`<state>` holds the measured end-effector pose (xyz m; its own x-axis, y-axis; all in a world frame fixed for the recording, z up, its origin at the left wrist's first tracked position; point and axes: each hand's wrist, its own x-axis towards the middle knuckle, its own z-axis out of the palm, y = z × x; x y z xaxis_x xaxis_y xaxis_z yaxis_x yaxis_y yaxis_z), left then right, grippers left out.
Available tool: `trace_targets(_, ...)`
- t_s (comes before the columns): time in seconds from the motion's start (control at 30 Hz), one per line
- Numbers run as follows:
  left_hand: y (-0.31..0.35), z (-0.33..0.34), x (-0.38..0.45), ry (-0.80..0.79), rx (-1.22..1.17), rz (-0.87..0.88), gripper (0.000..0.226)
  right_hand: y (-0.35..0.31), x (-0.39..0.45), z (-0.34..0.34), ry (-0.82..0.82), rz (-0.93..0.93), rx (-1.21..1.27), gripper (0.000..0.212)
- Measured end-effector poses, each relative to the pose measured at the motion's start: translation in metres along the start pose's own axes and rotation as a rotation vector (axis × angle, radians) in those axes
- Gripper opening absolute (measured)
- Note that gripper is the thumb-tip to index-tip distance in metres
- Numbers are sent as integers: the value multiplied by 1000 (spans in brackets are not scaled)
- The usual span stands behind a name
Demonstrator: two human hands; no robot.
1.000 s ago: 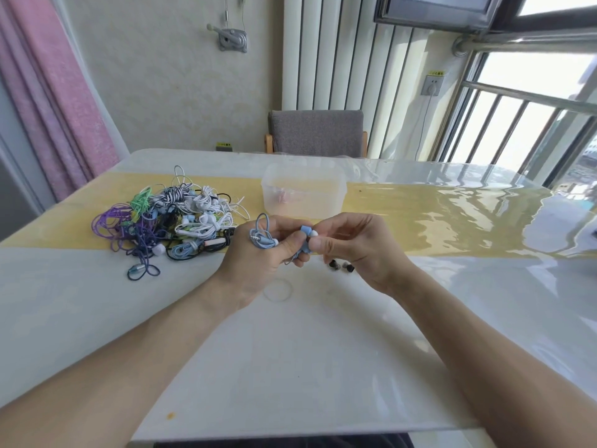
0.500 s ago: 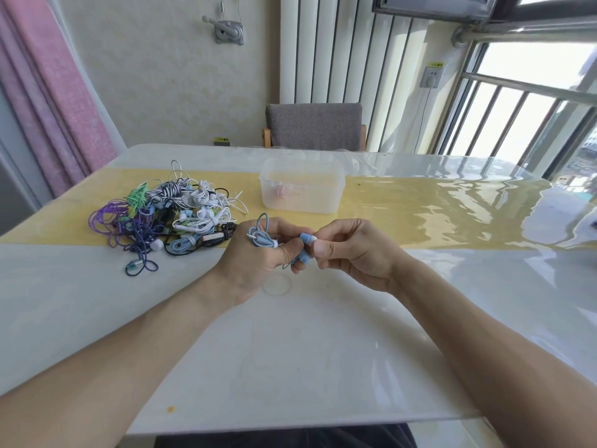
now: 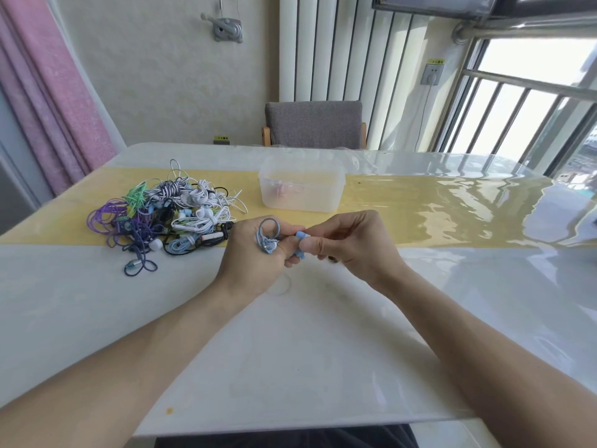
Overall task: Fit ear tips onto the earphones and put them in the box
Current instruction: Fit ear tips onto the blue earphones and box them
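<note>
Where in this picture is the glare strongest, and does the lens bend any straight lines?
Head view: daylight from the window burns it out white and throws wavy glare over the right of the glossy table; the wide lens bows the window bars and the pink curtain outward; the light-blue earphone between the left hand and right hand looks soft, its detail unclear.

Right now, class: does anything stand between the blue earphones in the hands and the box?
Nothing visible does. The box stands open just beyond both hands, with bare table between. The earphone pile lies off to the left.
</note>
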<state>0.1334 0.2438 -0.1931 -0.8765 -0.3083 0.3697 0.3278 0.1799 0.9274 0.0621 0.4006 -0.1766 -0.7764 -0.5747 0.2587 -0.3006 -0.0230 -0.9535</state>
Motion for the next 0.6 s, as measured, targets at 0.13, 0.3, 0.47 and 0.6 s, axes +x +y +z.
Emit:
trace_targets(0.13, 3, 1, 2, 43, -51, -42, 17, -1, -1, 0, -13, -64, -1, 16)
trace_targets(0.3, 5, 0, 2, 42, -93, -97, 23, -1, 1, -2, -56, -55, -14, 14)
trace_targets(0.47, 4, 0, 3, -13, -250, -252, 13, 1, 2, -5, -76, -36, 25, 4)
trace_targets(0.6, 6, -3, 3, -47, -270, -283, 15, 4, 3, -4, -58, -109, 5, 6)
